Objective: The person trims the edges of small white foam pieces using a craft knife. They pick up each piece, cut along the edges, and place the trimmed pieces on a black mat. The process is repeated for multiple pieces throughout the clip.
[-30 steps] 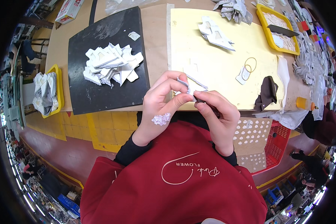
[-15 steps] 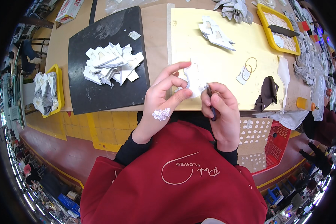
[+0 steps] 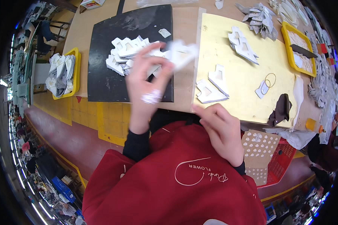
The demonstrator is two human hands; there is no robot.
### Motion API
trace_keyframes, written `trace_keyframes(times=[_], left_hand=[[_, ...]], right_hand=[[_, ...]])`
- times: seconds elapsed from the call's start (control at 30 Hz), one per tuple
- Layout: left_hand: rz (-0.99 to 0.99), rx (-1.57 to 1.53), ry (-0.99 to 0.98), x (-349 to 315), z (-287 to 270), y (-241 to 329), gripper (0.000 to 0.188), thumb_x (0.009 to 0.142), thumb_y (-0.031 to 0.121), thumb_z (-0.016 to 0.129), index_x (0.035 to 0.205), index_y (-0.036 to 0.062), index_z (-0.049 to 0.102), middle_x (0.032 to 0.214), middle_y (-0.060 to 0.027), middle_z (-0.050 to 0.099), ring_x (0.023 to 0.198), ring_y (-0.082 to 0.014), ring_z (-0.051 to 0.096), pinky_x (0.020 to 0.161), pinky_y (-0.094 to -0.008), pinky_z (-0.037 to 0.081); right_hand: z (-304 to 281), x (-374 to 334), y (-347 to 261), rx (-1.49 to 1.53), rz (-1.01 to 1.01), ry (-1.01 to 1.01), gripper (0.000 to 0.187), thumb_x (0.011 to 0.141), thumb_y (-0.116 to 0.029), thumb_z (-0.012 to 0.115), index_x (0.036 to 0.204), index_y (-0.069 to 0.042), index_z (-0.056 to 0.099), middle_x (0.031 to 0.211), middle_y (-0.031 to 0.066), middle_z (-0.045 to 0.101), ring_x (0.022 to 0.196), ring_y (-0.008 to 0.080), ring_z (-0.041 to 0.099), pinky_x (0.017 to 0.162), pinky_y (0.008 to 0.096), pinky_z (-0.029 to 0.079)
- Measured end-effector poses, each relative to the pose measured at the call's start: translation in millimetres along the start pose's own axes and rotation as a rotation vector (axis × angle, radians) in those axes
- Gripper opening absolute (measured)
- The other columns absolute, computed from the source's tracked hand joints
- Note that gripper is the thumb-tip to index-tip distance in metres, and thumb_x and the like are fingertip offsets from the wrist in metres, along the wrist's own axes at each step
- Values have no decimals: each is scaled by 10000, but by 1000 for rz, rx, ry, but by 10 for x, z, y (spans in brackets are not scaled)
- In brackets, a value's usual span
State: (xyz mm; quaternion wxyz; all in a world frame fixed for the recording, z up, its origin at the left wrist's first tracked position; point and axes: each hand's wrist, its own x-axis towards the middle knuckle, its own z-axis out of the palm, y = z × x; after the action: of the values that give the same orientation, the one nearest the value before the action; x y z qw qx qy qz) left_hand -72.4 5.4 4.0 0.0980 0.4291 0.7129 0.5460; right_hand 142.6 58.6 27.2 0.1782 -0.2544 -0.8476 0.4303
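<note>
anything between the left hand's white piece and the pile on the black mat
Nothing visible. The left hand holds the white piece, blurred, just right of the pile on the black mat, with open space between.

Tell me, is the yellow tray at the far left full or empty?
Full: the yellow tray holds a heap of white cut pieces piled above its rim.

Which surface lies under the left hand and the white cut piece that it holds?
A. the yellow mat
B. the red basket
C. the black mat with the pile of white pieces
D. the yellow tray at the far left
C: the left hand holds a blurred white cut piece over the right edge of the black mat, just beside the pile of white pieces; the yellow mat begins further right.
</note>
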Motion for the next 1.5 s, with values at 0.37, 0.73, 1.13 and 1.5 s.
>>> trace_keyframes(times=[0.37,0.73,1.13,1.5], left_hand=[[7,427,334,61,-410,-238,275,816,114,725,1065,37,637,1129,-119,614,1015,-221,573,901,-355,432],[-190,-193,-400,-553,700,79,554,779,63,760,1263,18,495,1075,-75,591,951,-147,557,791,-281,480],[-476,-483,-372,-503,738,140,328,827,-12,710,1109,-45,546,904,-103,688,785,-117,661,708,-216,522],[-646,-658,-337,-408,523,176,356,846,-34,672,1178,-47,543,933,-100,673,780,-98,629,721,-223,501]], right_hand=[[124,12,632,-233,290,359,311,797,-103,716,1097,-61,647,871,76,590,733,233,635,627,316,500],[117,-94,480,595,436,556,175,840,-18,685,997,55,663,818,12,614,605,56,473,549,189,364],[86,-82,491,371,370,525,272,867,-40,665,1129,18,623,846,77,661,653,127,598,628,254,492],[67,-5,404,359,387,424,358,815,-15,708,1162,-3,624,843,44,621,612,61,478,546,208,405]])
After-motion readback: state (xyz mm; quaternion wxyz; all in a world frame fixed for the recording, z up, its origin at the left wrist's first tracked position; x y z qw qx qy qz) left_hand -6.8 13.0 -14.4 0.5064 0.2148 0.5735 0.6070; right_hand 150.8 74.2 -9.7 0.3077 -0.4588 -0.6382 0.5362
